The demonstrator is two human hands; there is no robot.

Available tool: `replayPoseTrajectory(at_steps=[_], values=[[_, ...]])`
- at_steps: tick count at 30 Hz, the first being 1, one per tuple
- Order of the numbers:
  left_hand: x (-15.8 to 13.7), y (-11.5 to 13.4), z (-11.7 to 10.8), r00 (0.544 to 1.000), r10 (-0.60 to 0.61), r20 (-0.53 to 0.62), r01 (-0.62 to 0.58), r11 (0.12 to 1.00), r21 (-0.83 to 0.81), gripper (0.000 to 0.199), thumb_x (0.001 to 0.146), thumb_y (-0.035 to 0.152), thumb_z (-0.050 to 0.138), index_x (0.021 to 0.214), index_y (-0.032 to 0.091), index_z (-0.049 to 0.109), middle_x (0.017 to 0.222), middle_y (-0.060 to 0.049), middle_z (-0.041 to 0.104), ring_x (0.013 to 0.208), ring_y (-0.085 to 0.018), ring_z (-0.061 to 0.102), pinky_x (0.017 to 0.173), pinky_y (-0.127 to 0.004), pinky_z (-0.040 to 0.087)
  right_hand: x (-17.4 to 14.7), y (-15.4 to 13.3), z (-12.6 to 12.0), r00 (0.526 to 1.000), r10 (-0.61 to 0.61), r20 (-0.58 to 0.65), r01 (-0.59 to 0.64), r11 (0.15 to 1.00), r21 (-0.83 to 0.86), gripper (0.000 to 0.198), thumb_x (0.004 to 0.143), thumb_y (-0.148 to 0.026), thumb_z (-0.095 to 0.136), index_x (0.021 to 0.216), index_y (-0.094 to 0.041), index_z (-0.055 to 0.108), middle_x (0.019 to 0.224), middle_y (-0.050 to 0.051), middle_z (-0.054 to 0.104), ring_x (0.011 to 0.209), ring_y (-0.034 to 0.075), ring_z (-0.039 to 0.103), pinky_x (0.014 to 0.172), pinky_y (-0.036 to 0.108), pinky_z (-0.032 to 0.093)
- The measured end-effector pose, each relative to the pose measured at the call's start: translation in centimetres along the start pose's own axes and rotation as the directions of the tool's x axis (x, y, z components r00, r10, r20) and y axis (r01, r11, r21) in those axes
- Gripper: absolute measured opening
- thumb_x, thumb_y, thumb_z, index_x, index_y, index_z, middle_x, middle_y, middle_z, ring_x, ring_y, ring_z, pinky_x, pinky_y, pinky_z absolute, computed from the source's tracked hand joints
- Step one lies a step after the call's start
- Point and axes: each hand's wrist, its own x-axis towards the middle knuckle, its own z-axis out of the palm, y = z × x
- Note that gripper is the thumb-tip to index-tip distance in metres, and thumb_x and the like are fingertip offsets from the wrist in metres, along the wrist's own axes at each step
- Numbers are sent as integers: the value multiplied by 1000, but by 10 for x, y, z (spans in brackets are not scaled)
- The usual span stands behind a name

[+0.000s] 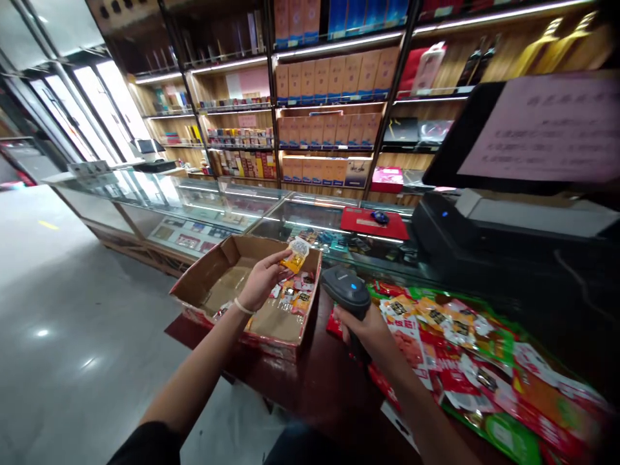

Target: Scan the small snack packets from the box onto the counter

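Head view: I have the left hand (261, 284) pinching a snack packet (297, 254) over a cardboard box (206, 298); the right hand (371, 332) curls closed round a barcode scanner (345, 289).

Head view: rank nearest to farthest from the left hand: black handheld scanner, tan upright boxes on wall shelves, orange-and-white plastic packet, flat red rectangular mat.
1. Orange-and-white packet: in the left hand.
2. Black scanner: to the right.
3. Red mat: ahead and right.
4. Tan boxes: far back, upper centre.
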Motion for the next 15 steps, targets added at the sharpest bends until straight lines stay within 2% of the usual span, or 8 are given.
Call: replayPoseTrajectory(at_steps=[4, 8, 11, 15], values=[[-6, -12, 33, 999, 30, -20, -28, 997, 74, 51, 76, 31, 66, 124, 17, 58, 121, -9, 64, 89, -18, 67, 81, -33, 57, -19, 2, -22, 994, 38, -98, -37, 999, 8, 31, 73, -48, 70, 76, -22, 53, 41, -4, 53, 36, 13, 46, 40, 26, 37], [-6, -26, 56, 987, 162, 15, -162, 973, 164, 59, 80, 31, 63, 136, 20, 45, 125, -10, 61, 100, -20, 64, 84, -33, 55, -32, -1, -34, 990, 81, -117, -81, 997, 7, 31, 71, -46, 71, 77, -23, 52, 40, -5, 52, 35, 14, 46, 40, 27, 37], [-5, -37, 63, 976, 215, 20, -213, 944, 250, 62, 82, 29, 61, 139, 21, 38, 120, -11, 64, 105, -21, 63, 90, -35, 52, -38, -2, -36, 993, 83, -84, -85, 996, -28, 28, 71, -42, 71, 81, -22, 54, 40, -6, 51, 35, 13, 45, 39, 26, 36], [-5, -45, 61, 972, 227, 52, -230, 897, 379, 54, 83, 25, 59, 134, 22, 43, 119, -10, 65, 104, -21, 64, 92, -36, 51, -39, 4, -34, 997, 66, -31, -68, 994, -88, 26, 72, -39, 69, 85, -22, 55, 43, -6, 54, 37, 13, 47, 42, 26, 38]])
